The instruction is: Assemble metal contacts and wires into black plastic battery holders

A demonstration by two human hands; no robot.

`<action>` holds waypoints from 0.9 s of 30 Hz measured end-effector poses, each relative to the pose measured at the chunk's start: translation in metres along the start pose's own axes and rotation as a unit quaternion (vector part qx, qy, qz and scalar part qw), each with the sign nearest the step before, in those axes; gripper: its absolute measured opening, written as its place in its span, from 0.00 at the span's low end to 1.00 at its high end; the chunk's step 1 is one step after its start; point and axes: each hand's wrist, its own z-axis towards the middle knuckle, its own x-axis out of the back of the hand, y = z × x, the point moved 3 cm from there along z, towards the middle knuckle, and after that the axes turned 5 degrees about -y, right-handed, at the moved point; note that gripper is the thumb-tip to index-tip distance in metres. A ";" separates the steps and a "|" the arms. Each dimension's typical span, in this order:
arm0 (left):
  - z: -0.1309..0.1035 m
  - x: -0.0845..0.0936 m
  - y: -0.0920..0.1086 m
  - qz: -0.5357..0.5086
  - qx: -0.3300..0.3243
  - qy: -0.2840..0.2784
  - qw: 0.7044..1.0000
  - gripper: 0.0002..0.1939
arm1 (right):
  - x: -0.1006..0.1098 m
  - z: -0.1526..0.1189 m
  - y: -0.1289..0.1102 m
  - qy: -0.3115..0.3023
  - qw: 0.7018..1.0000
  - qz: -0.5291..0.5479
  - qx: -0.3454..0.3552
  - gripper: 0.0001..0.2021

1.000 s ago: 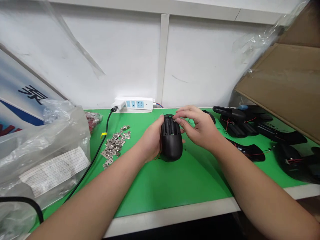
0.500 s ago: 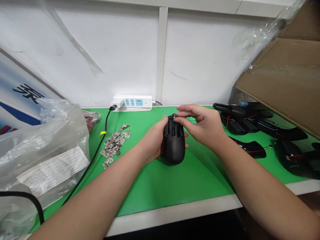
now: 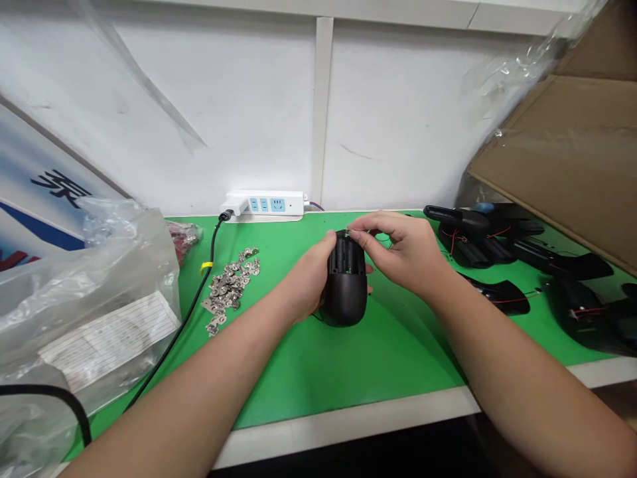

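Observation:
My left hand [image 3: 312, 273] is wrapped round a black plastic housing [image 3: 344, 299], its thumb along the upper left edge and fingertips showing at the right side. An open battery compartment [image 3: 347, 255] faces up in the housing. At the compartment's far end my right hand [image 3: 393, 249] pinches a small metal battery contact [image 3: 347, 232] with a spring between thumb and index finger. The contact touches the housing there, partly hidden by the fingertips. To the left, a pile of similar metal contacts [image 3: 229, 285] lies on the green tabletop [image 3: 298, 392].
A white power strip [image 3: 271, 203] lies by the wall, with a black cable [image 3: 192, 312] running forward. Clear plastic bags [image 3: 114, 265] sit at the left. More black housings [image 3: 470, 236] with red wires lie at the right, below a cardboard box [image 3: 562, 146].
My right fingertips and the contact have shifted very slightly at the compartment's far end. My left hand keeps its hold on the housing.

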 end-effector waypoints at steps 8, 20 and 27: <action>0.001 0.000 0.000 0.004 -0.001 -0.006 1.000 0.28 | -0.004 -0.001 0.001 -0.010 1.000 0.015 0.008 0.06; -0.003 -0.004 0.007 0.016 -0.006 -0.023 1.000 0.26 | -0.013 -0.001 0.010 -0.006 0.967 0.219 -0.133 0.09; -0.003 0.000 0.007 0.058 -0.038 -0.025 0.997 0.26 | -0.012 0.003 0.012 -0.076 0.913 0.340 -0.211 0.18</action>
